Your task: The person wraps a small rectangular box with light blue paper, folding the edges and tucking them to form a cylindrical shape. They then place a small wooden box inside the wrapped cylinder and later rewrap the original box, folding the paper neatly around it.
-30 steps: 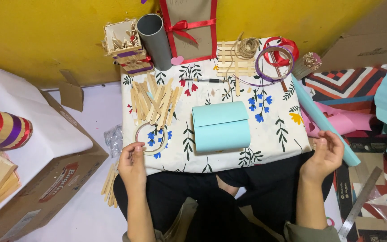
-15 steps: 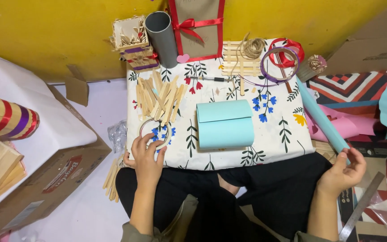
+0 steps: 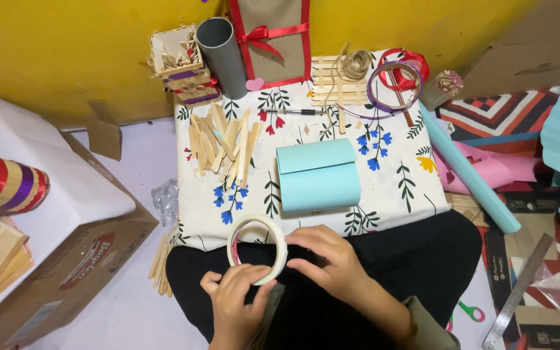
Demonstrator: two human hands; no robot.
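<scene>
A white roll of tape (image 3: 258, 248) is lifted over my lap, at the near edge of the floral cloth (image 3: 396, 175). My left hand (image 3: 233, 304) grips its lower rim from below. My right hand (image 3: 324, 259) touches the roll's right side with fingers curled along the rim. Just beyond my hands lies a folded light-blue paper box (image 3: 317, 175). A pile of wooden craft sticks (image 3: 220, 144) is spread on the cloth to the left of it.
At the back stand a grey tube (image 3: 221, 56), a stick-built basket (image 3: 177, 62), a brown panel with red ribbon (image 3: 273, 39), twine (image 3: 356, 63) and ribbon rolls (image 3: 396, 76). A blue paper roll (image 3: 468, 172) lies right, a cardboard box (image 3: 53, 259) left, a metal ruler (image 3: 516, 291) near right.
My left hand has picked the tape roll off the cloth and brought it toward my lap. My right hand has swung in from the far right to meet the roll.
</scene>
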